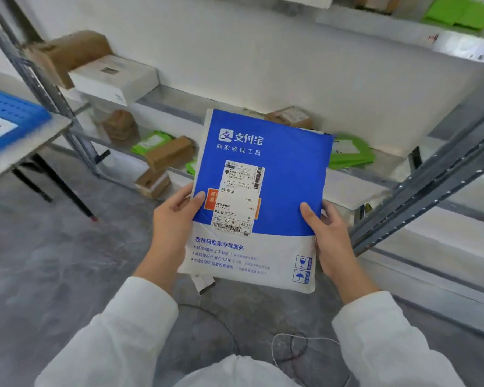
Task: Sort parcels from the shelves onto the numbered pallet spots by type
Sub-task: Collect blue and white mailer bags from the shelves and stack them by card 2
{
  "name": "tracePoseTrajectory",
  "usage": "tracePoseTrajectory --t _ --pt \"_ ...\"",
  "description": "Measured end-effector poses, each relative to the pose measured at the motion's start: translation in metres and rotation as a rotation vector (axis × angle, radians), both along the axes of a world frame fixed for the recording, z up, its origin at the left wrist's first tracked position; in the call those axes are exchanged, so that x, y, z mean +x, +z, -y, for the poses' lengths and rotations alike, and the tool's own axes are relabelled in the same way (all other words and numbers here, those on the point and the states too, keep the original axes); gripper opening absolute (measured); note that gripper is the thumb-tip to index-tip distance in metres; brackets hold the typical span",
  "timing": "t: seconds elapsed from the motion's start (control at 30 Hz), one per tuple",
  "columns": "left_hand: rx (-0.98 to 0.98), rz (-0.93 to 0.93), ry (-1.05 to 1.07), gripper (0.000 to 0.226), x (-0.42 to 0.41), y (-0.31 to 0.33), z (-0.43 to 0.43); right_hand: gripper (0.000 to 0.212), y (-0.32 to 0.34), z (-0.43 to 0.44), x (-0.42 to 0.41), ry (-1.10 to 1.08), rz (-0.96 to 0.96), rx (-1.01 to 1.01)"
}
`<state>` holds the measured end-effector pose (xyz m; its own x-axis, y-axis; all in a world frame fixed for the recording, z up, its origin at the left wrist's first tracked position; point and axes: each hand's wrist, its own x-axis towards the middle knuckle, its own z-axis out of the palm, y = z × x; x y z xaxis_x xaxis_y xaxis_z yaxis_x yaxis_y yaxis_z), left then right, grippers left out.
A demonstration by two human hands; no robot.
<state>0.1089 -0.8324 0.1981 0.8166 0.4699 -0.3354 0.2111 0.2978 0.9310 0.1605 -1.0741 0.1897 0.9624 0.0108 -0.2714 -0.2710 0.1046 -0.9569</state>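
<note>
- Two hands hold one parcel [291,177] in the middle of the frame. The left hand [176,219] grips its left edge and the right hand [333,241] its right edge. Each thumb lies on the front face, and the other fingers are hidden behind the bag.
- The parcel is a flat blue-and-white mailer bag, held upright in the air in front of the shelves and touching none of them.
- A white shipping label [238,196] sits on the blue part. Its small print is too blurred to read, and it half covers an orange patch.
- Something small hangs below the bag's bottom edge; what it is cannot be told.
- White sleeves [118,331] cover both arms and are cut off by the bottom of the frame.
- The floor [53,261] is mottled grey, with a thin wire [291,347] looped on it at lower middle.
- A white wall stands behind the metal rack, and a grey slotted upright [430,185] slants across the right side.
- On the low shelf lie brown cartons [169,152] and green mailers [349,152]. The parcel hides part of this row.
- At upper left, a white box [115,76] sits just beside a blurred brown carton [73,54].
- At upper right, more green bags [458,9] are cut off by the top edge.
- At the left edge, a desk [25,152] carries a blue pallet [11,107] with a white tag reading 4. Both are cut off by the frame.
</note>
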Motion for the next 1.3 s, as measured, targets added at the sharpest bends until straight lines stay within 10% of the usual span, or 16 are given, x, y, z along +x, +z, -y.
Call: tracePoseTrajectory --t 1.3 --pt "0.004 0.000 1.043 0.021 -0.351 0.003 -0.401 0.031 0.002 -0.587 -0.161 1.077 0.071 -0.079"
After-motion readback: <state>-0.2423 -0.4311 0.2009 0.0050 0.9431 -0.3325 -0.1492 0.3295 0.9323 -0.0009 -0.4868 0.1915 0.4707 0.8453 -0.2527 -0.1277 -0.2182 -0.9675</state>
